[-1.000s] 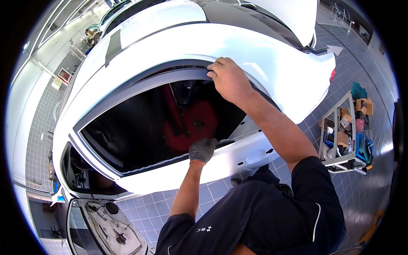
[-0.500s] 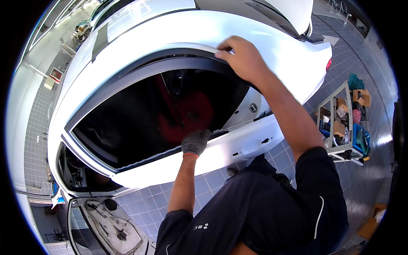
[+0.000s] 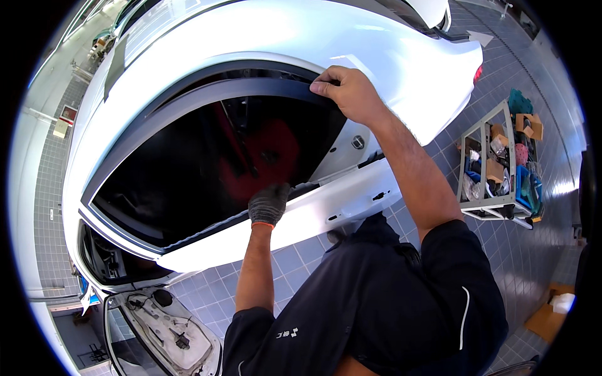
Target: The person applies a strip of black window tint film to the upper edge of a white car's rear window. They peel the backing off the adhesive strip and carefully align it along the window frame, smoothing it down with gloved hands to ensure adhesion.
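Signs and packages: a small red-and-pale square sign [image 3: 67, 114] was seen on a post at the far left, with a pale box [image 3: 60, 128] just below it; a white arrow [image 3: 481, 38] was painted on the grey tiled floor [image 3: 301, 263] beyond the car's rear; a brown cardboard box [image 3: 547, 318] with a white wad in it was set on the floor at the lower right.
Trim strip: a long, curved black rubber trim strip [image 3: 207, 94] was laid along the upper edge of the dark door opening [image 3: 207, 163] of the glossy white car body [image 3: 263, 37], touching it along most of its arc.
Right hand: the bare right hand [image 3: 352, 94] was placed at the rear end of the strip, its grip pressed together on the strip's edge, fingertips [image 3: 321, 88] on top.
Left hand: the left hand [image 3: 268, 203], in a grey knit glove with an orange cuff, was pressed on the lower sill of the opening, fingers curled on the black edge there; what was pinched could not be told.
In the way: the person's dark-clad torso and right forearm covered part of the sill and floor.
Cart: a grey metal open-frame cart [image 3: 498, 160] stood well apart to the right, holding brown boxes, teal and blue items and small mixed parts.
Removed door: a white detached car door [image 3: 166, 329] with exposed wiring lay at the lower left.
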Demonstrator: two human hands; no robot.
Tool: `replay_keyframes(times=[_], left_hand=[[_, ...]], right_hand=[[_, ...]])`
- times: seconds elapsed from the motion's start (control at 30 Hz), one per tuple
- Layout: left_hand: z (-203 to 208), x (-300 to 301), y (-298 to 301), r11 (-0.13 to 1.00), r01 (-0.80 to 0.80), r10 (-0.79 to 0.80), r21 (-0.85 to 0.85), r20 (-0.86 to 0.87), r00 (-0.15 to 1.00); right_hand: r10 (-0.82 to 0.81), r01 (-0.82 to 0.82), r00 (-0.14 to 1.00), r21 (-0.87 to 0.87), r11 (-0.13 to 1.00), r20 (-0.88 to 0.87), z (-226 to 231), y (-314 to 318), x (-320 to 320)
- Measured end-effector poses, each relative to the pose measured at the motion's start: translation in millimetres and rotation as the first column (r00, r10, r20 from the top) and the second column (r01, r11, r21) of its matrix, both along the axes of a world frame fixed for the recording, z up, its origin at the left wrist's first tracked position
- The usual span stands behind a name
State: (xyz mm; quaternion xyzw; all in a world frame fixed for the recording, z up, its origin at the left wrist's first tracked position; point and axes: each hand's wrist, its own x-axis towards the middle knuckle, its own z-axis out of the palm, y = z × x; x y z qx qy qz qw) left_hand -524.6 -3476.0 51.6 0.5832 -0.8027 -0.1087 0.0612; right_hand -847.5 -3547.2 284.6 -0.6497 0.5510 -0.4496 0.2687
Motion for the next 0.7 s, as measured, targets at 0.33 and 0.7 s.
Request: replay_keyframes(times=[0.33, 0.7], left_hand=[[11, -5, 18, 1.000, -0.006, 0.006, 0.000, -0.053, 0.999], [20, -7, 21, 1.000, 0.024, -0.024, 0.000, -0.049, 0.999]], right_hand=[[-0.057, 0.055, 0.996, 0.026, 0.998, 0.071, -31, 46, -31], [-0.179, 0.173, 0.977, 0.056, 0.983, 0.119, -148, 108, -127]])
